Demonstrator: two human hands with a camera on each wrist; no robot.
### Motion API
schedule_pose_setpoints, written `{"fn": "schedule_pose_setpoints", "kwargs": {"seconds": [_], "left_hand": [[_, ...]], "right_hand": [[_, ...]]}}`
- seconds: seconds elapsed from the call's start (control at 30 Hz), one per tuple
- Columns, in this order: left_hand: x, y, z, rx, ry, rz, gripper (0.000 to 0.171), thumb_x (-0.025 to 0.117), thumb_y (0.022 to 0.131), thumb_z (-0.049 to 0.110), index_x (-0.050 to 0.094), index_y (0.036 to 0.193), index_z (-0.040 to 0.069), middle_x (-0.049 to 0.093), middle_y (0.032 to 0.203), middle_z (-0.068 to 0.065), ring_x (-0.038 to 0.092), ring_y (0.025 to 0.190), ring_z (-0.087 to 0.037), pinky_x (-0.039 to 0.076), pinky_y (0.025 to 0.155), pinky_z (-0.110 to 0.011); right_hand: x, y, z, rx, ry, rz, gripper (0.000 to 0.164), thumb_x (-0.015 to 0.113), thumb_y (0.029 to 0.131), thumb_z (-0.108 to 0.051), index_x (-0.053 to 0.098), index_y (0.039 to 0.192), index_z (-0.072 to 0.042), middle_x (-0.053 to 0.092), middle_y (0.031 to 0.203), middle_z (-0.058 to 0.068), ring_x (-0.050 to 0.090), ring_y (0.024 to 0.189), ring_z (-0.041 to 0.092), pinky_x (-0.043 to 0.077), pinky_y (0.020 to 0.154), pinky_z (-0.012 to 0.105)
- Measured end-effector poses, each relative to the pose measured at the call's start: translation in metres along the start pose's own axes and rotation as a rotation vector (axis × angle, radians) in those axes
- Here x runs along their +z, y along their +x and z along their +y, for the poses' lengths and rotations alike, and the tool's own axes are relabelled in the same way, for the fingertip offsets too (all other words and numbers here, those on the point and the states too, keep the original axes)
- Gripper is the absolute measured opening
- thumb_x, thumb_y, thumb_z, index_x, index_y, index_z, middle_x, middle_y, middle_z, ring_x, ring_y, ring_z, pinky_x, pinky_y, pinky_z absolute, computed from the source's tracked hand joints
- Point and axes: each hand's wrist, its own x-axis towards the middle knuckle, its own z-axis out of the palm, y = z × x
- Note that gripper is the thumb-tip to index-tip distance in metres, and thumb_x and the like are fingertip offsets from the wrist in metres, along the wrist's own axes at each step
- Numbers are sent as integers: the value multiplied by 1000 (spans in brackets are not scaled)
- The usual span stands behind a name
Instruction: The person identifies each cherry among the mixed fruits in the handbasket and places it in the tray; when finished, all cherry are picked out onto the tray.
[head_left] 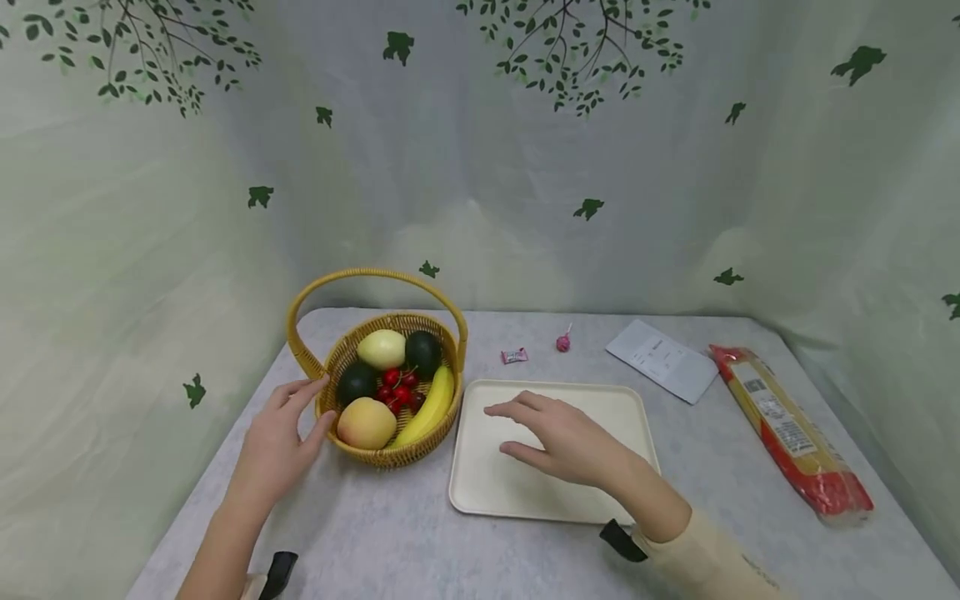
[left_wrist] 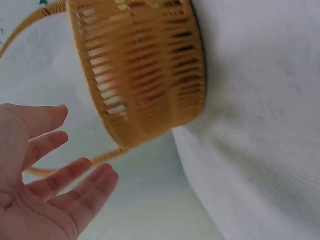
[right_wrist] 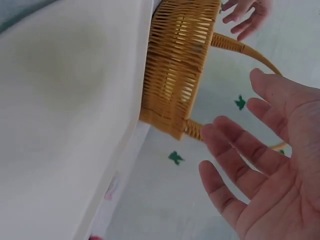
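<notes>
A round wicker basket point(head_left: 433, 451) with a tall arched handle point(head_left: 363, 272) stands at the left of the table. In it lie a peach point(head_left: 367, 423), a banana point(head_left: 431, 408), red cherries point(head_left: 401, 393), two dark green fruits point(head_left: 423, 354) and a pale yellow-green fruit point(head_left: 382, 349). My left hand point(head_left: 281, 440) is at the basket's left side, fingers spread and relaxed, holding nothing. Over the cream tray point(head_left: 480, 492), right of the basket, hovers my right hand point(head_left: 564, 440), its fingers loosely extended toward the basket. Both palms show bare in the wrist views.
Behind the tray lie a small wrapped candy point(head_left: 514, 356) and a pink lollipop point(head_left: 563, 342). A white printed packet point(head_left: 663, 360) sits at the back right, beside a long red-and-yellow package point(head_left: 787, 425). A leaf-patterned curtain point(head_left: 480, 167) encloses the table's back and sides.
</notes>
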Motion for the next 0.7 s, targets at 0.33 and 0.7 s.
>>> {"fn": "schedule_pose_setpoints", "kwargs": {"seconds": [0.33, 0.7], "left_hand": [[-1, 12, -44, -152, -175, -157, 41, 74, 104, 21, 69, 141, 6, 66, 141, -27, 77, 111, -43, 65, 75, -28], [6, 26, -61, -350, -393, -226, 45, 76, 103, 26, 70, 141, 2, 66, 142, -26, 76, 103, -2, 64, 79, -20]], "right_hand": [[9, 57, -11, -65, 38, -97, 39, 68, 108, -31, 67, 145, -18, 71, 127, 1, 68, 110, 17, 60, 97, 35], [11, 107, -22, -84, 127, -212, 34, 67, 108, -25, 71, 139, -13, 72, 129, 9, 70, 108, 24, 58, 93, 29]]}}
